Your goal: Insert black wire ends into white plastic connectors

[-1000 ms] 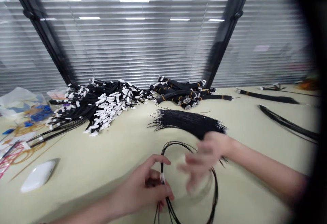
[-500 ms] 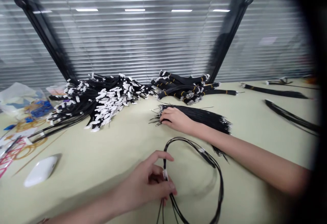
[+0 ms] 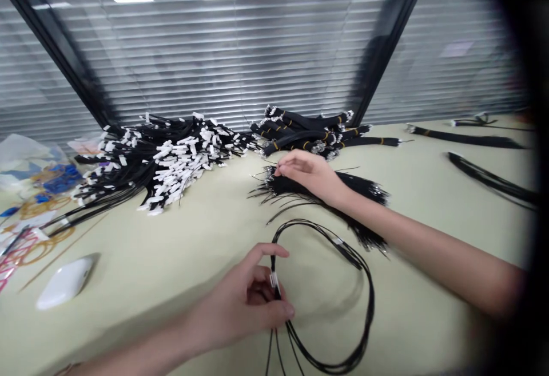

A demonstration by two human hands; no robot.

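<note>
My left hand [image 3: 249,301] is closed around a small white connector [image 3: 273,280] on a looped bundle of thin black wires [image 3: 360,284] that curls over the pale table to its right. My right hand [image 3: 311,174] reaches forward over a loose sheaf of black wires with bare metal tips [image 3: 364,190]. Its fingers are pinched at the sheaf's left end, lifted a little off the table, on a thin wire.
A big heap of black wires with white connectors [image 3: 167,161] lies at the back left. Banded black wire bundles [image 3: 313,133] sit behind the sheaf. More black bundles [image 3: 489,178] lie at the right. A white mouse-like object [image 3: 64,281], rubber bands and plastic bags [image 3: 34,193] are at the left.
My right hand went from near the loop forward to the sheaf, then pinched and rose slightly at its left end. The left hand kept its hold on the connector.
</note>
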